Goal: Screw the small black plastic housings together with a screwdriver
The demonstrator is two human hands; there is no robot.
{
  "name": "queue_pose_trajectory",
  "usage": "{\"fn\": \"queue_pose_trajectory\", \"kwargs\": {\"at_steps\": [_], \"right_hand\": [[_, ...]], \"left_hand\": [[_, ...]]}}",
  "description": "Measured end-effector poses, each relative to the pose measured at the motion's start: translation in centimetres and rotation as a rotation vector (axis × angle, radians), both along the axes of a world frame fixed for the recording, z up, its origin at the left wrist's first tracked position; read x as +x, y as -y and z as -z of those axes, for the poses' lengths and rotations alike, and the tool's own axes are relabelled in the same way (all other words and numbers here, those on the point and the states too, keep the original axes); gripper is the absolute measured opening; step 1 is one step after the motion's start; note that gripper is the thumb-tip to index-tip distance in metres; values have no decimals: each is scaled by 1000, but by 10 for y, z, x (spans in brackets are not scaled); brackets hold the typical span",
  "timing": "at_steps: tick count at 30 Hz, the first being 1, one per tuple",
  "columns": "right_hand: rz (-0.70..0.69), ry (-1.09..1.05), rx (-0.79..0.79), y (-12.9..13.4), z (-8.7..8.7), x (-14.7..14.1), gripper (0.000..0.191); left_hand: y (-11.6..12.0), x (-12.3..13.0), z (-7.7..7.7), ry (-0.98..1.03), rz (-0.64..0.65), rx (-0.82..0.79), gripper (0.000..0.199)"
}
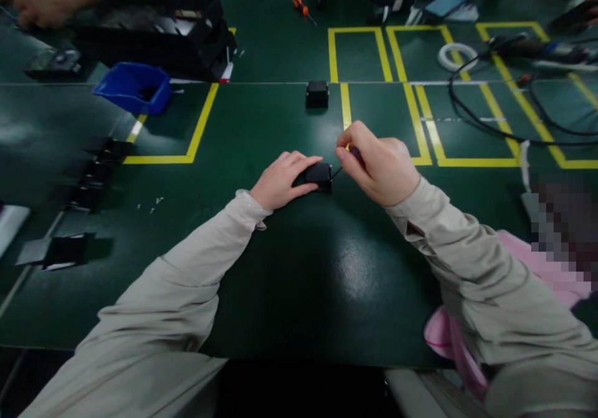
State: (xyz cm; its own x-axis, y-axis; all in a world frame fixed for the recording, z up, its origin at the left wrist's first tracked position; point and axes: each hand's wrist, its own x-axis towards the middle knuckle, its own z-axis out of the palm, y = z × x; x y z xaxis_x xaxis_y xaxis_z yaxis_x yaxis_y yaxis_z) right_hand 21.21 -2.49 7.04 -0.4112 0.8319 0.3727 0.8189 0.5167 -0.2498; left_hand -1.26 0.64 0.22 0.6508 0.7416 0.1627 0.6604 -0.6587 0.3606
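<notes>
A small black box-shaped part [318,174] lies on the green table, gripped between the thumb and fingers of my left hand [284,178]. My right hand [376,162] is closed around the handle of a screwdriver [357,152], most of it hidden by the fingers. The thin dark shaft slants down to the left, and its tip meets the right side of the black part. A second black part [317,95] of like shape stands farther back on the table, apart from both hands.
Left are a blue bin [135,88], a black tray [154,38], several black parts [100,172] and tiny pale pieces [156,204]. An orange screwdriver [303,8] lies at the back. Right are a tape roll [456,57] and a cable [471,114]. Another person's hand [42,7] is top left.
</notes>
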Motion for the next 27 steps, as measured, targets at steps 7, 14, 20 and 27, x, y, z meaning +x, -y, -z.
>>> {"fn": "queue_pose_trajectory", "kwargs": {"at_steps": [7, 14, 20, 27], "right_hand": [[-11, -32, -20, 0, 0, 0, 34], [-12, -26, -38, 0, -1, -1, 35], [-19, -33, -32, -1, 0, 0, 34], [-22, -52, -38, -1, 1, 0, 34]], "left_hand": [[0, 0, -1, 5, 0, -21, 54], [0, 0, -1, 5, 5, -24, 54], [0, 0, -1, -1, 2, -11, 54], [0, 0, -1, 7, 3, -20, 55]]}}
